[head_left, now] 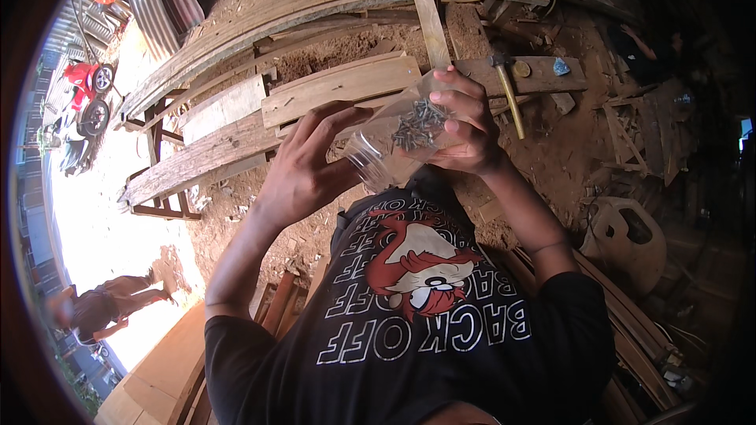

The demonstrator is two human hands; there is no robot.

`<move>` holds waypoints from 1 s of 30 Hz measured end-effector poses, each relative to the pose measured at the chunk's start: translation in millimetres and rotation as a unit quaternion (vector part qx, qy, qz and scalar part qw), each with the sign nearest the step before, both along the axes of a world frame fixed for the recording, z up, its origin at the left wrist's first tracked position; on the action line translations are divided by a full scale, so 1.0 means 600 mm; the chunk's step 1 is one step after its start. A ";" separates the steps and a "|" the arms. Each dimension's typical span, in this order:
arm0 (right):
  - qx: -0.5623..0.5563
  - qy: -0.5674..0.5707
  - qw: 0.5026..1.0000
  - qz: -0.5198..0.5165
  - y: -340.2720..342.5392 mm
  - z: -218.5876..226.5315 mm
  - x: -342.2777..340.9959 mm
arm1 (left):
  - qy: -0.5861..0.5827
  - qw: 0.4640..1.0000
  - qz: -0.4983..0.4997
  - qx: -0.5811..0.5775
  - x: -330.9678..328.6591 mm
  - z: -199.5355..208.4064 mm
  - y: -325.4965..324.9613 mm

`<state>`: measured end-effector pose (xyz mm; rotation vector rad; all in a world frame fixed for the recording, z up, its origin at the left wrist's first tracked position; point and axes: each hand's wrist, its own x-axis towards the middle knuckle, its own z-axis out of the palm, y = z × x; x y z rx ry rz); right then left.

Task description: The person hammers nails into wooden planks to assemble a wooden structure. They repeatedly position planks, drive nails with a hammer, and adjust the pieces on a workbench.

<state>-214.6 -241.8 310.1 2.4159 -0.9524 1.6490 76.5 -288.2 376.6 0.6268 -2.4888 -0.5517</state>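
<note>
A clear plastic container [375, 153] with a heap of small grey nails [420, 124] inside is held tilted in front of my chest. My right hand [465, 130] wraps its right end, fingers curled over the side. At the other end, my left hand [303, 165] is cupped, with fingertips along the upper edge and the thumb passing low by the plastic. Beyond the right hand, a hammer [508, 94] with a yellowish handle rests across a plank, its handle hanging over the near edge.
Wooden planks [209, 147] lie on trestles ahead, with a long beam [315, 0] behind. A round tin [521, 68] and a blue crumpled item [561, 67] sit right of the hammer. A cut jerrycan [626, 240] stands at right. Left are a person [106, 307] and a red motorbike [83, 90].
</note>
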 end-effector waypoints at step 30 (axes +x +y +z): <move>0.285 -0.077 0.947 -0.124 -0.002 -0.216 -0.086 | 0.091 0.966 0.220 0.098 -0.117 -0.111 0.041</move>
